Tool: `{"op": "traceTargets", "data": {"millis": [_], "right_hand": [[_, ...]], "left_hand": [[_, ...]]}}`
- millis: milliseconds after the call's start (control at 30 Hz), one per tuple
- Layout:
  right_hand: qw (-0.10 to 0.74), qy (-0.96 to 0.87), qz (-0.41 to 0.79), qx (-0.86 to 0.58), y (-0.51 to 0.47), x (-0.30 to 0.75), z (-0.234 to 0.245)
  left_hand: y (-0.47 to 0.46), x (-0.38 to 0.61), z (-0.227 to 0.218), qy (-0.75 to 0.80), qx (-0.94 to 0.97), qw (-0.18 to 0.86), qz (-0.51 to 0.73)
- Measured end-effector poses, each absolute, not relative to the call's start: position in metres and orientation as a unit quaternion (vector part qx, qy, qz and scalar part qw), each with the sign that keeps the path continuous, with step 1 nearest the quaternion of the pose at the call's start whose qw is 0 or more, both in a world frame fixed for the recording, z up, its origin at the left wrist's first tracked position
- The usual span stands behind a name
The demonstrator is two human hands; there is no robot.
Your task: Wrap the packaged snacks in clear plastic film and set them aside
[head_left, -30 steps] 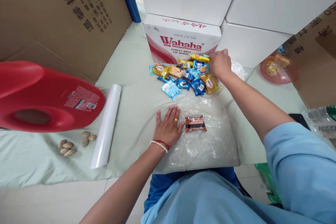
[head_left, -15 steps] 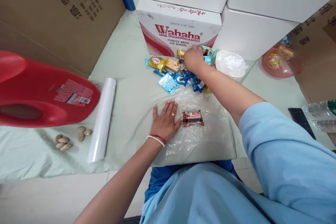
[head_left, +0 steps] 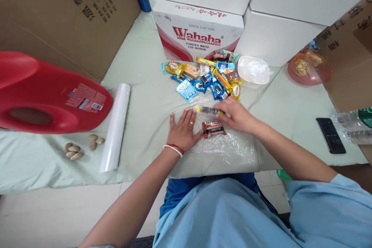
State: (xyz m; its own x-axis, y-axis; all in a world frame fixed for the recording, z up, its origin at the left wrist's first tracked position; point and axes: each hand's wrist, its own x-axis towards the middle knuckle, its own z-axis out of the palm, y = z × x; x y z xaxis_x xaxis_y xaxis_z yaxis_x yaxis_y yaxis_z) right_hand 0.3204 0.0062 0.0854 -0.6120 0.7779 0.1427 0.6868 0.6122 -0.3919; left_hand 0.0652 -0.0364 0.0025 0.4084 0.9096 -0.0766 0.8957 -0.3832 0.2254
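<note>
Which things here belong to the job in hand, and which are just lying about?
Likely in use: yellow-ended snack in the right hand, brown snack, clear plastic film, snack pile.

Seemingly lying about: red jug, white roll, phone.

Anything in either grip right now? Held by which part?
Right grip: a small dark-and-yellow wrapped snack, held by its right end. Left grip: nothing held, palm down with fingers spread.

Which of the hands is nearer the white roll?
Left: the left hand lies flat, right of the white roll; the right hand is farther right, holding a small packet.
</note>
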Motion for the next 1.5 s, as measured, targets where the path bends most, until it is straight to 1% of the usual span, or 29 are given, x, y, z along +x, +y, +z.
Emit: {"op": "traceTargets", "data": {"millis": [67, 133, 233, 367, 500, 733, 800, 933, 1200, 1367, 1500], "right_hand": [[0.102, -0.883, 0.159, -0.429, -0.026, 0.320, 0.072], [0.066, -0.879, 0.138, -0.451, -0.044, 0.316, 0.059], [0.057, -0.887, 0.093, -0.448, -0.053, 0.309, 0.044], [0.063, -0.902, 0.070, -0.422, -0.051, 0.306, 0.035], [0.082, -0.899, 0.064, -0.426, -0.056, 0.318, 0.033], [0.168, -0.859, 0.090, -0.476, -0.077, 0.343, 0.038], [0.161, -0.857, 0.096, -0.480, -0.080, 0.338, 0.035], [0.113, -0.856, 0.114, -0.491, -0.081, 0.324, 0.022], [0.123, -0.855, 0.136, -0.486, -0.080, 0.325, 0.021], [0.190, -0.842, 0.147, -0.483, -0.079, 0.331, 0.020], [0.214, -0.840, 0.143, -0.477, -0.074, 0.338, 0.016]], "left_hand": [[-0.037, 0.065, 0.002, 0.541, 0.833, 0.112, 0.036], [-0.037, 0.065, 0.002, 0.541, 0.833, 0.106, 0.037], [-0.036, 0.066, 0.002, 0.544, 0.833, 0.100, 0.027], [-0.036, 0.066, 0.003, 0.546, 0.832, 0.097, 0.017], [-0.036, 0.066, 0.001, 0.548, 0.831, 0.091, 0.020], [-0.035, 0.065, -0.002, 0.548, 0.832, 0.086, 0.014], [-0.035, 0.065, -0.002, 0.548, 0.832, 0.086, 0.012], [-0.035, 0.065, -0.001, 0.548, 0.832, 0.088, 0.014], [-0.034, 0.063, -0.003, 0.547, 0.831, 0.093, 0.029], [-0.035, 0.058, 0.004, 0.561, 0.818, 0.114, 0.066], [-0.038, 0.049, 0.008, 0.569, 0.811, 0.116, 0.075]]}}
